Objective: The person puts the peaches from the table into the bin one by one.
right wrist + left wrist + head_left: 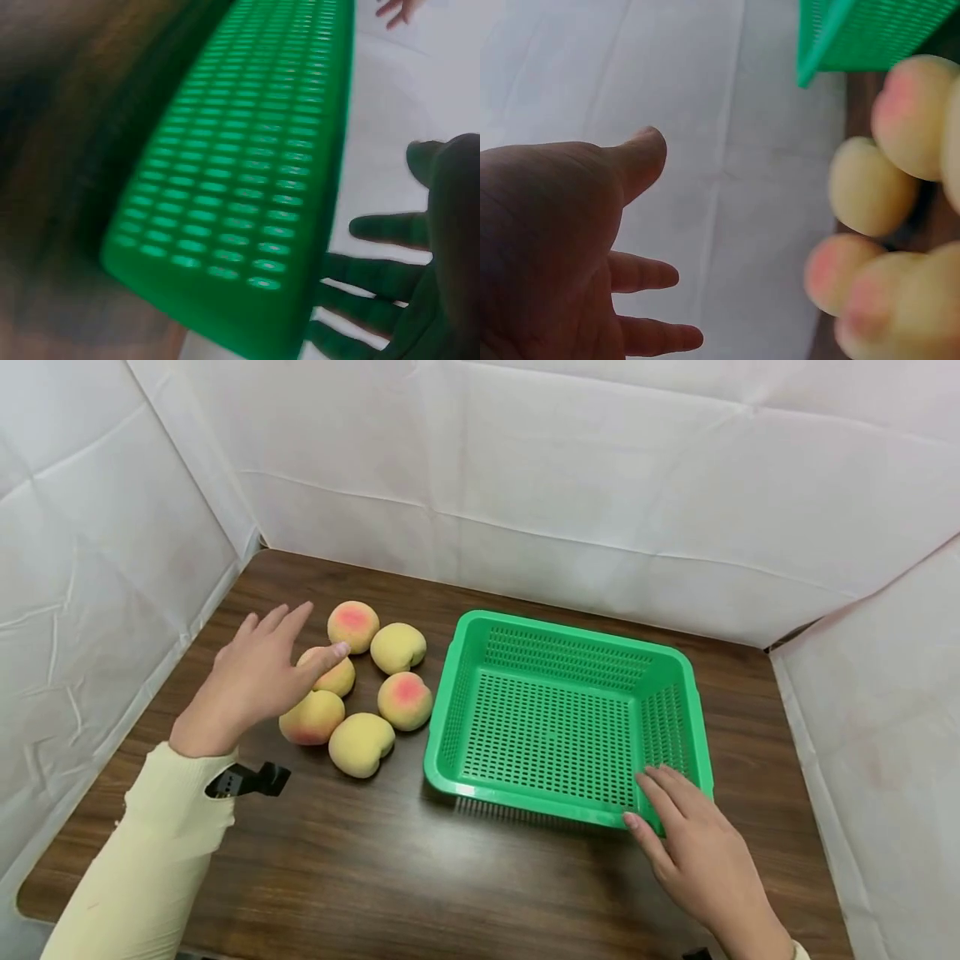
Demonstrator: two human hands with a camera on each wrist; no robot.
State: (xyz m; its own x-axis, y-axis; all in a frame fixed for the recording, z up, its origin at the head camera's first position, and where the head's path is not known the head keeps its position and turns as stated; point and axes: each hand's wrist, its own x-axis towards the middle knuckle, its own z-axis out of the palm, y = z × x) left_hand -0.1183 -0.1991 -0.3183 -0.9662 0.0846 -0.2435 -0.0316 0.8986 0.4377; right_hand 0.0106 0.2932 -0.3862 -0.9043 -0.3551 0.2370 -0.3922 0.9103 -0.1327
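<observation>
Six peaches (339, 678) lie just to the right of the left hand (255, 672), one partly hidden behind its thumb; I have that hand hovering apart from them, fingers spread, grasping nothing. Farther right sits a green basket (551, 735), its near right corner at my right hand (693, 852), also released, fingers extended across the rim; I can't tell whether they touch. To take a peach well, I'd centre the palm over one and curl gently, without nudging its neighbours. Below both hands is a wood-grain desk (450, 893); beyond them, creased white sheeting (525, 468).
</observation>
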